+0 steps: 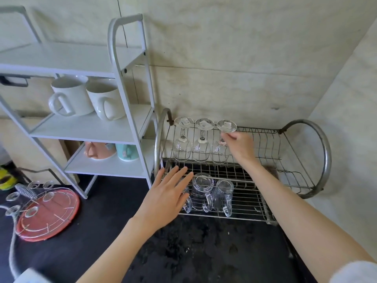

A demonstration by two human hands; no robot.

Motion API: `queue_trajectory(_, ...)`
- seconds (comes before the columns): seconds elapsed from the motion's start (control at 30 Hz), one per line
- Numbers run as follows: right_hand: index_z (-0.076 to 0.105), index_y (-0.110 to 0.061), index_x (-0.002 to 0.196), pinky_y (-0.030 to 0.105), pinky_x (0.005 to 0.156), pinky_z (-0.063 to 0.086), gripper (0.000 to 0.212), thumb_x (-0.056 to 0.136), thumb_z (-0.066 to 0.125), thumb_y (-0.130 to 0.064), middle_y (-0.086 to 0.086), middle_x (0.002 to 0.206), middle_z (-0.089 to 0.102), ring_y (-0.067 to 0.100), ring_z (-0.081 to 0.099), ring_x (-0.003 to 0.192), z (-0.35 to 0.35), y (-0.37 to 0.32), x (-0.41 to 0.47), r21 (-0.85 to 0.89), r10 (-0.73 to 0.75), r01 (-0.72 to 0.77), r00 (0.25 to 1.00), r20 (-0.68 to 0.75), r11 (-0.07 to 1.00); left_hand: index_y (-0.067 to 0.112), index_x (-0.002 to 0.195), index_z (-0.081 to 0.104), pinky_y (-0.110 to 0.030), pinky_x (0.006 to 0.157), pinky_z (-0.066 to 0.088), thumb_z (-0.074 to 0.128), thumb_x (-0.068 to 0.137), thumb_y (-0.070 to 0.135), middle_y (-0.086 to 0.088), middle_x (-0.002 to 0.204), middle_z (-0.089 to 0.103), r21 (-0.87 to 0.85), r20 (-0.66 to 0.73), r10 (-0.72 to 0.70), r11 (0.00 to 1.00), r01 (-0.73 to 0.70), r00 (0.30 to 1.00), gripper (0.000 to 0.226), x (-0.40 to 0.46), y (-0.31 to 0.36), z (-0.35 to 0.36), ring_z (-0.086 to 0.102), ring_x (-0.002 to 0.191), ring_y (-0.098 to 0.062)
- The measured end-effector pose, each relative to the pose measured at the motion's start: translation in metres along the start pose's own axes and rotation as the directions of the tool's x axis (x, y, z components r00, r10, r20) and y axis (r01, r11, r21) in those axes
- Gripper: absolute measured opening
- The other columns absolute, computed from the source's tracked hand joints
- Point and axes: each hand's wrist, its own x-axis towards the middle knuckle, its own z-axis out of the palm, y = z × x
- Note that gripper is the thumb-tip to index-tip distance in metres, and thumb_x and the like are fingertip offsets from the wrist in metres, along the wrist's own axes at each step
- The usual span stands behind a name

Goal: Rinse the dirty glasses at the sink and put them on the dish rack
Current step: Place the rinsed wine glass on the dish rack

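I'm pinching the third wine glass stem with my right hand, easing it down gently; left hand hovering released.

No text, brand, number or sign can be read anywhere. Small pale stickers sit on the upturned feet of the three stemmed glasses on the upper tier of the dish rack, but their print is too blurred to make out.
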Motion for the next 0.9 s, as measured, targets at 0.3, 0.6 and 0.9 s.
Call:
queue_trajectory(0.3, 0.043, -0.006, 0.137, 0.033, 0.102, 0.039, 0.053, 0.094, 0.051, -0.036, 0.008, 0.136, 0.051, 0.020, 0.050, 0.123, -0.011, 0.008, -0.024, -0.123, 0.070, -0.053, 0.988, 0.138, 0.991, 0.027, 0.147, 0.015, -0.042, 0.112, -0.003, 0.014, 0.086, 0.049, 0.002, 0.154, 0.022, -0.019, 0.067, 0.034, 0.999, -0.032, 0.997, 0.065, -0.003, -0.003, -0.002, 0.015, 0.143, -0.019)
queue_trajectory(0.6, 0.034, -0.016, 0.144, 0.027, 0.110, 0.024, 0.053, 0.097, 0.040, -0.042, 0.000, 0.149, 0.035, 0.014, 0.029, 0.138, -0.019, -0.008, -0.134, -0.304, -0.160, 0.230, 0.958, 0.236, 0.925, 0.031, 0.148, 0.006, -0.037, 0.115, -0.005, 0.022, 0.098, 0.044, 0.005, 0.157, -0.003, -0.147, -0.006, -0.112, 0.983, 0.110, 0.994, 0.054, -0.062, 0.021, -0.013, -0.015, 0.140, -0.011)
queue_trajectory(0.9, 0.030, -0.021, 0.146, 0.029, 0.117, 0.017, 0.060, 0.094, 0.040, -0.050, -0.003, 0.152, 0.030, 0.013, 0.025, 0.141, 0.027, -0.023, -0.300, -0.338, -0.331, 0.497, 0.834, 0.442, 0.799, 0.020, 0.134, 0.045, -0.049, 0.100, 0.037, 0.032, 0.090, 0.042, -0.005, 0.138, 0.049, -0.093, -0.034, -0.254, 0.964, 0.250, 0.967, 0.050, -0.221, 0.037, 0.010, 0.045, 0.129, -0.030)
